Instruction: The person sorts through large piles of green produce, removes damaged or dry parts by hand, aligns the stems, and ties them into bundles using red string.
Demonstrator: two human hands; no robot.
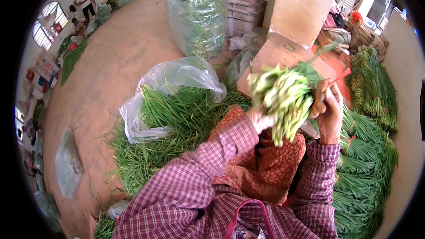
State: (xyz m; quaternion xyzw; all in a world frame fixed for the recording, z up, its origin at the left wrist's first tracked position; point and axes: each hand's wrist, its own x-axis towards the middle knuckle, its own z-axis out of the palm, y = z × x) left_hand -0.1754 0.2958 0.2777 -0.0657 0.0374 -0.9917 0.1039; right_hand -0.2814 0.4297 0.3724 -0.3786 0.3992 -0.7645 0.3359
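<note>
A bunch of long green stems point(283, 95) with pale, bud-like ends is held up over my lap, smeared by motion. My left hand point(262, 120) comes at it from the left and grips it, most of the fingers hidden by the stems. On the right side of the bunch, my right hand point(330, 106) is closed, pinching a red tie point(340, 77) whose end sticks out above the fingers. Dark green leafy ends of the bunch show behind it, near my right hand.
Tied green bunches point(363, 163) are stacked at my right, with more bunches point(374, 88) beyond. Loose greens point(146, 163) and an opened plastic bag point(177, 77) lie at my left. Ahead stand a board point(276, 55), a pillar point(305, 9) and a full clear bag point(199, 22). People are far left.
</note>
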